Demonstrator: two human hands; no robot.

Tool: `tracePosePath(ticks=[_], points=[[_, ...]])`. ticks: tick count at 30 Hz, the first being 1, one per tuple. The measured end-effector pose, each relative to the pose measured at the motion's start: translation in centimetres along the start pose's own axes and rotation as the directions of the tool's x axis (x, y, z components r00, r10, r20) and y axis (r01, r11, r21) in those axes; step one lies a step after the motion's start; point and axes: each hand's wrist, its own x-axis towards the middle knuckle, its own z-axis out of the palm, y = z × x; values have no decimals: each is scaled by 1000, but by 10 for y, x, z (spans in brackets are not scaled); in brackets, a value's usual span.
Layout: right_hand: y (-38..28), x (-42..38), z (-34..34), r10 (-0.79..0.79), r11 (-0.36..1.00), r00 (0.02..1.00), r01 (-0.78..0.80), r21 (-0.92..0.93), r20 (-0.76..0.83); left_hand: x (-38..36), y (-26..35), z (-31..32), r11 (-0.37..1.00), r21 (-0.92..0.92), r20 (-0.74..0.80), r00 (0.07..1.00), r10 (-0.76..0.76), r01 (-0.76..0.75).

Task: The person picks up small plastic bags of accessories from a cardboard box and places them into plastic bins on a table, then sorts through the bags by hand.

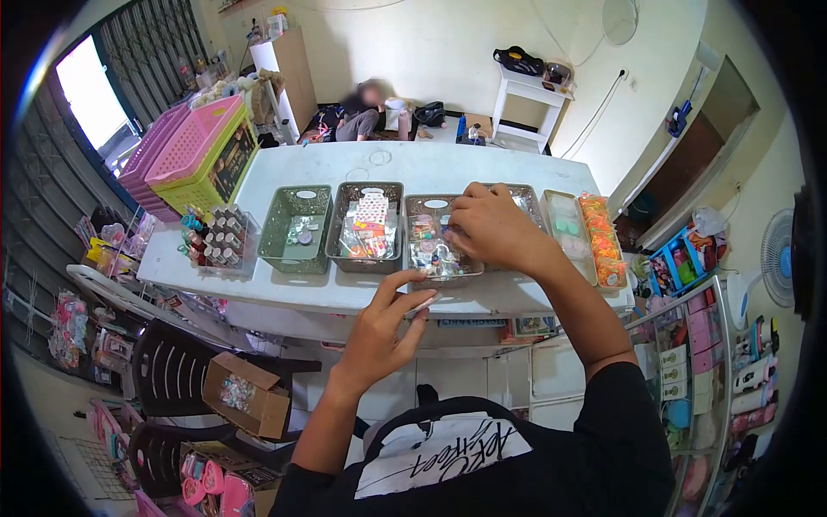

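My left hand (379,336) is in front of the table edge, pinching a small flat whitish piece (422,304) that is too small to name. Over the middle grey basket (431,203) bends my right hand (493,224), fingers curled down at its right side; what they grip, if anything, is hidden. Small clear packets (428,250) with colourful contents lie in that basket. To its left, another grey basket (346,191) holds printed packets (370,226). A green basket (274,215) farther left contains a few small round pieces (303,236). My right forearm partly covers the basket behind it.
On the table (362,161), a tray of pale round items (568,228) and orange packets (601,237) stand right. Small bottles (222,233) and stacked plastic baskets (194,155) are left. A cardboard box (245,392) rests on a chair (168,370). A person (362,116) sits beyond the table.
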Motion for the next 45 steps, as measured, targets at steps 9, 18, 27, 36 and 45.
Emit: tracePosePath(ticks=[9, 18, 27, 36, 45], points=[[-41, -45, -33, -209, 557, 888, 452, 697, -409, -4, 4, 3, 992, -123, -84, 996, 13, -24], [16, -26, -32, 77, 642, 934, 222, 734, -350, 5, 13, 8, 995, -76, -207, 976, -73, 58], [32, 7, -19, -31, 620, 989, 134, 773, -147, 1, 1, 12, 991, 127, -90, 996, -17, 28], [1, 11, 8, -256, 802, 937, 342, 490, -236, 1, -2, 15, 997, 65, -112, 993, -24, 31], [-8, 3, 9, -273, 791, 930, 363, 493, -248, -1, -3, 13, 995, 102, -116, 993, 24, -12]])
